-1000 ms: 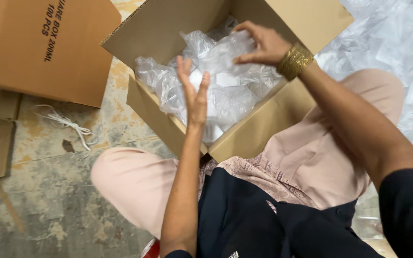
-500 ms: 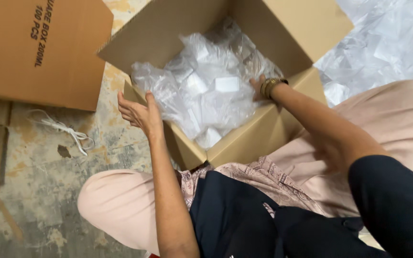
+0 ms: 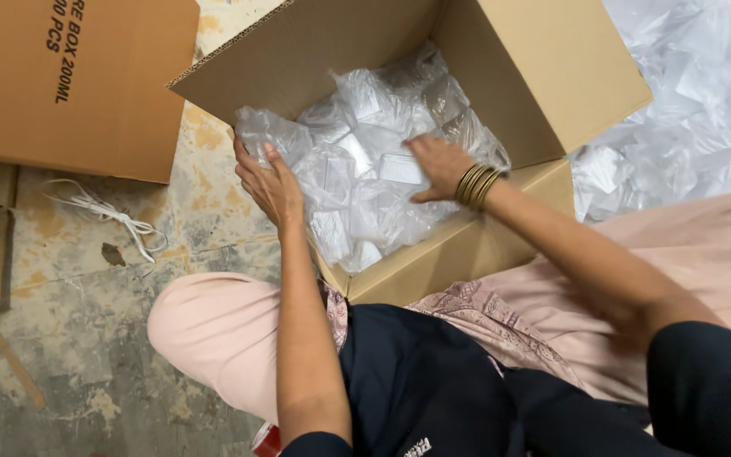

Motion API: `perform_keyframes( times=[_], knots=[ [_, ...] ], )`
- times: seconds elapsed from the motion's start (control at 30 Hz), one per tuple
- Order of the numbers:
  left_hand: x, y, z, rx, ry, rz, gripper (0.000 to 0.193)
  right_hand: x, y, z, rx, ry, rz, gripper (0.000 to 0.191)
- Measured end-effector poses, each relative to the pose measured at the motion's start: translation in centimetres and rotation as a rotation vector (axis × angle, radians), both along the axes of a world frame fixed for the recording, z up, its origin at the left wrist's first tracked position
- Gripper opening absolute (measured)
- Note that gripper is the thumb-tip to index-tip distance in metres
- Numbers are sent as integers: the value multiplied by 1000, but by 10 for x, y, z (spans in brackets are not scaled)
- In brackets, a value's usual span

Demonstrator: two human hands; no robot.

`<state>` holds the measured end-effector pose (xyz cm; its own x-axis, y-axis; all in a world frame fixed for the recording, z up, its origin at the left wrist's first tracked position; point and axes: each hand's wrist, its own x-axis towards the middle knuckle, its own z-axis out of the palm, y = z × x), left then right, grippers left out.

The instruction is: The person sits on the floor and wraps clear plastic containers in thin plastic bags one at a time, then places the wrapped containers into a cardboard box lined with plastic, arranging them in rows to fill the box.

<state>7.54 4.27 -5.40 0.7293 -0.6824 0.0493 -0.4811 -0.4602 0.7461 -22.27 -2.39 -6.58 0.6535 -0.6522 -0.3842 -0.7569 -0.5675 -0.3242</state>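
Both hands are in the open cardboard box [image 3: 501, 245]; the left hand [image 3: 271, 182] lies flat, fingers spread, on the plastic bag [image 3: 357, 182] at the rim; the right hand [image 3: 435, 165] presses loosely open into it, gripping nothing I can see; a firm pinch seems needed next.

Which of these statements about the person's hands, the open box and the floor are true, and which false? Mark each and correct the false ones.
1. The right hand is inside the open box. True.
2. The left hand holds scissors. False: it rests on the clear plastic at the box's edge.
3. Bangles circle the right wrist. True.
4. The white cord lies inside the box. False: it lies on the floor.
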Motion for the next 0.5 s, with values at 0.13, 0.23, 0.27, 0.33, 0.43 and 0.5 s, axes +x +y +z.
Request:
perform_keyframes(
  times=[0.13,0.23,0.27,0.33,0.43,0.5],
  knots=[
    [11,-5,-7,-168,-11,-32,59,30,5,-7,50,-27,-100,80],
    [14,-7,-6,38,40,15,50,-1,-32,-7,275,-256,-323,81],
    [15,-8,-6,97,43,32,48,-21,-48,-6,330,-300,-391,80],
    [15,-9,-2,215,49,70,46,-52,-73,-8,430,-166,-619,78],
    [14,-11,4,189,31,79,46,-58,-75,-25,396,-121,-636,80],
    [14,-12,5,208,26,82,47,-41,-65,-31,394,262,-451,79]
  ],
)
